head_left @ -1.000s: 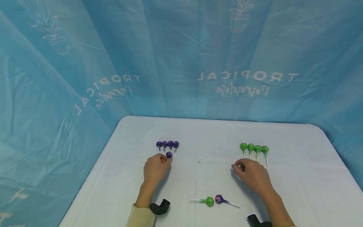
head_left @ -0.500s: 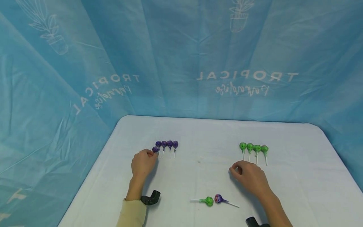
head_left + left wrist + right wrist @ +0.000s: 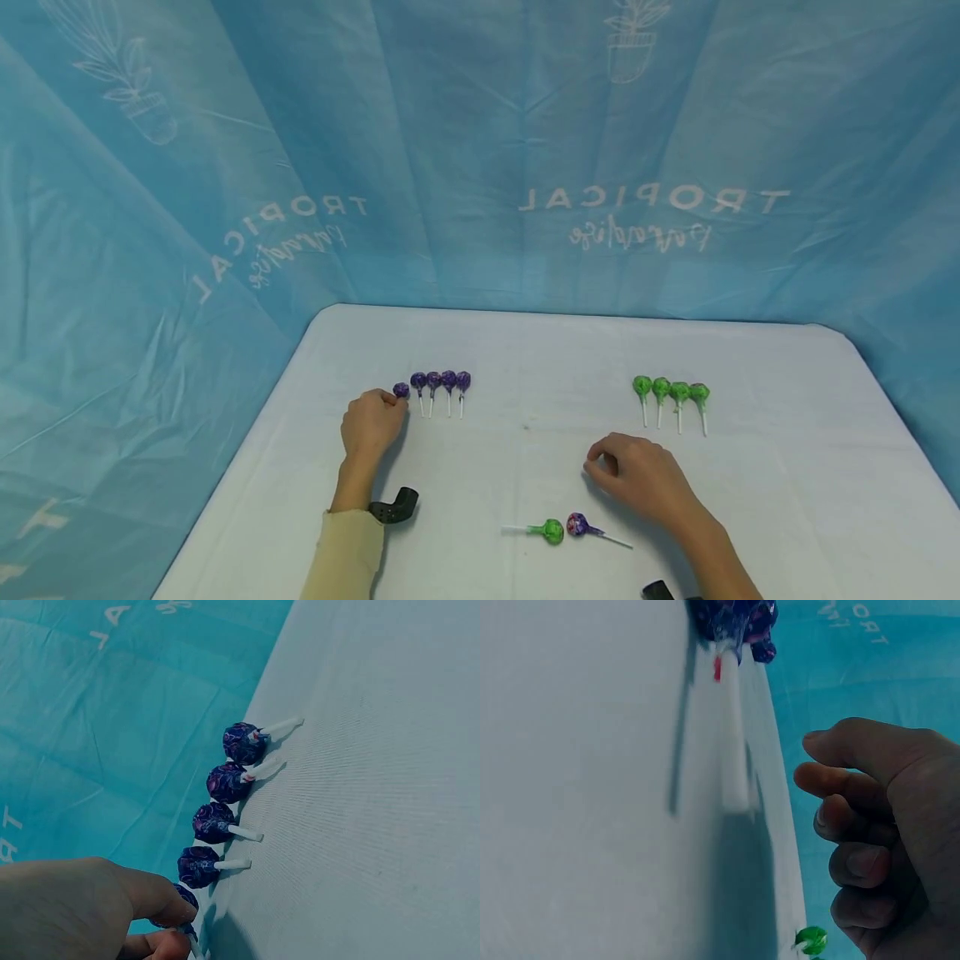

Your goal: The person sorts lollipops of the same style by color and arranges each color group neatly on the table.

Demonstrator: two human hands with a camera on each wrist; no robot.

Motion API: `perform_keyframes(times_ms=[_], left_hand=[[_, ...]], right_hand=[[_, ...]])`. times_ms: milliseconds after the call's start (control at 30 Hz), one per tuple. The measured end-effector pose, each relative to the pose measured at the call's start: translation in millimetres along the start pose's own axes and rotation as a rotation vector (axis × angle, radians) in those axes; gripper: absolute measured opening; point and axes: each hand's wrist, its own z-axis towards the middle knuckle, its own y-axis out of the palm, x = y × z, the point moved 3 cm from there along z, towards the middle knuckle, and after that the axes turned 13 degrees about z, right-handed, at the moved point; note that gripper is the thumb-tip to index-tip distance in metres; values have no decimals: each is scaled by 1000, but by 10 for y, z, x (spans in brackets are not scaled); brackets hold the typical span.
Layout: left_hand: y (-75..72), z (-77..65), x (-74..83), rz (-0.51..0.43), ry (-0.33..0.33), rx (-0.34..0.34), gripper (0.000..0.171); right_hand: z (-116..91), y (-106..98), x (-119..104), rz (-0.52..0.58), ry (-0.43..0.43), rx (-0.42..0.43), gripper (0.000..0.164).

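Note:
My left hand (image 3: 371, 427) pinches a purple-wrapped lollipop (image 3: 401, 390) between thumb and forefinger, at the left end of a row of several purple lollipops (image 3: 448, 381). In the left wrist view, the fingertips partly cover the held lollipop's head (image 3: 185, 895), and its white stick pokes out below. The row's sticks all point toward the person. My right hand (image 3: 637, 477) hovers over the table with loosely curled fingers and nothing between them. Just beyond it lies a row of several green lollipops (image 3: 679, 392); one green head (image 3: 811, 940) shows low in the right wrist view.
Nearer the person, a green lollipop (image 3: 552, 532) and a purple one (image 3: 577, 524) lie head to head, sticks pointing outward. A white cloth covers the table (image 3: 540, 467). Blue printed curtains (image 3: 480, 167) hang behind and at the sides. Each wrist wears a black camera mount (image 3: 397, 506).
The left hand has carried its purple lollipop leftward, from below the row to beside its left end. The right hand has drawn back slightly, toward the person and left, away from the green row.

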Motion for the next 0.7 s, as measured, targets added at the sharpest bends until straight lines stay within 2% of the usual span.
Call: perform_keyframes(times_ms=[267, 467, 700], left_hand=[[12, 74, 10, -19, -10, 9, 22], [44, 100, -5, -6, -33, 15, 23], [70, 112, 9, -6, -15, 15, 23]], right_hand=[[-2, 98, -170, -13, -51, -54, 6], [-32, 205, -341, 11, -139, -121, 7], [-78, 329, -524, 49, -239, -183, 11]])
